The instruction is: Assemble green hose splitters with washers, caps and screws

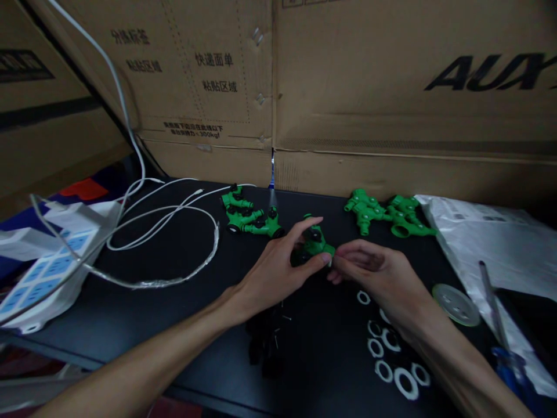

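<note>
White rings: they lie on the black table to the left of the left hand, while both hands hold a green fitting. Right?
Not quite. The head view shows the white rings under the right hand, not left of the left hand. Both hands do hold the green fitting over the black table.

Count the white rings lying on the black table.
7 white rings show on the black table: one alone near the right hand, two just under the wrist, one below those, three nearest the camera. The forearm may hide more.
</note>
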### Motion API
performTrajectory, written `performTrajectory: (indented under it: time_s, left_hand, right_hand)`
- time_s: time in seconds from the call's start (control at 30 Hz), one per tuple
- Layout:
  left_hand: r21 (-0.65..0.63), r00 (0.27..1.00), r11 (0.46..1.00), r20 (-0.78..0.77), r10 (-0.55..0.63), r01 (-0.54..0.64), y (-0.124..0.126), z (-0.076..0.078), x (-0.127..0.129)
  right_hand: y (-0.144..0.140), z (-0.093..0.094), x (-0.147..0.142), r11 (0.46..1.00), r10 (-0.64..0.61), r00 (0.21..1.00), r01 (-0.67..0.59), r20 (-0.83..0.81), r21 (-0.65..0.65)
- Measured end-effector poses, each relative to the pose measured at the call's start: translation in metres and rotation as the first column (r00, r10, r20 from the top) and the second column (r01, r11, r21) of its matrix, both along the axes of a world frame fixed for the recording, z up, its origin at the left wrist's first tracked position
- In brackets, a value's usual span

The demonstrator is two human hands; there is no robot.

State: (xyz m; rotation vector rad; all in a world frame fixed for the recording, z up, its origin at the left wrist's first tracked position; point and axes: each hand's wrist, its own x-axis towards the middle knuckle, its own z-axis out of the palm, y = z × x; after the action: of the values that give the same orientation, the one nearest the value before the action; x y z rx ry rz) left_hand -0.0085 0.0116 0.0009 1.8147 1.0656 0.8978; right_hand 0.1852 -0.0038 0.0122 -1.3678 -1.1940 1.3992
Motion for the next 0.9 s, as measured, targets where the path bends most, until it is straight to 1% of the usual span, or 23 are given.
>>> performTrajectory:
  time_s: [0.07, 0.13, 0.27, 0.43, 0.57, 0.67, 0.77, 0.83, 0.9]
  left_hand:
    - [-0.032, 1.000, 0.999, 0.021, 0.006, -0.006, 0.0006, -0.0006, -0.0003]
    - [-0.104, 0.997, 0.995, 0.076, 0.002, 0.005, 0.0022, -0.0021, -0.0006]
    - [-0.253, 0.979, 0.966, 0.203, 0.004, 0.049, 0.0065, -0.0051, -0.0008]
    - [-0.352, 0.967, 0.929, 0.255, -0.022, 0.114, 0.0088, -0.0028, 0.0010]
    - [-0.392, 0.956, 0.909, 0.291, -0.022, 0.140, 0.0087, -0.0005, 0.0019]
    - [-0.392, 0.953, 0.909, 0.301, -0.019, 0.142, 0.0081, -0.0013, 0.0015]
    - [-0.387, 0.954, 0.909, 0.297, -0.038, 0.157, 0.0068, -0.0013, 0.0007]
    - [-0.408, 0.951, 0.898, 0.309, -0.034, 0.165, 0.0061, 0.0006, 0.0003]
    - [-0.441, 0.943, 0.882, 0.333, -0.012, 0.167, 0.0058, 0.0034, 0.0001]
  right_hand:
    - [0.0000, 0.0012, 0.0013, 1.000, -0.008, 1.000, 0.008, -0.007, 0.001]
    - [0.0003, 0.0023, 0.0025, 1.000, -0.018, 1.000, 0.017, 0.005, 0.013]
    - [0.0012, 0.0030, 0.0038, 0.995, -0.066, 0.997, 0.063, 0.032, 0.083]
    - [0.0009, -0.0008, 0.0034, 0.988, -0.074, 0.997, 0.069, 0.029, 0.139]
    - [0.0006, -0.0024, 0.0042, 0.991, -0.039, 0.997, 0.031, 0.061, 0.132]
    - [0.0010, -0.0016, 0.0042, 0.995, -0.004, 0.997, -0.003, 0.071, 0.098]
    - [0.0007, -0.0012, 0.0033, 0.998, 0.007, 1.000, -0.007, 0.001, 0.059]
    - [-0.0006, -0.0009, 0.0033, 0.999, 0.019, 0.999, -0.018, -0.038, 0.048]
    - [-0.0025, 0.0000, 0.0041, 0.997, 0.056, 0.997, -0.054, -0.043, 0.049]
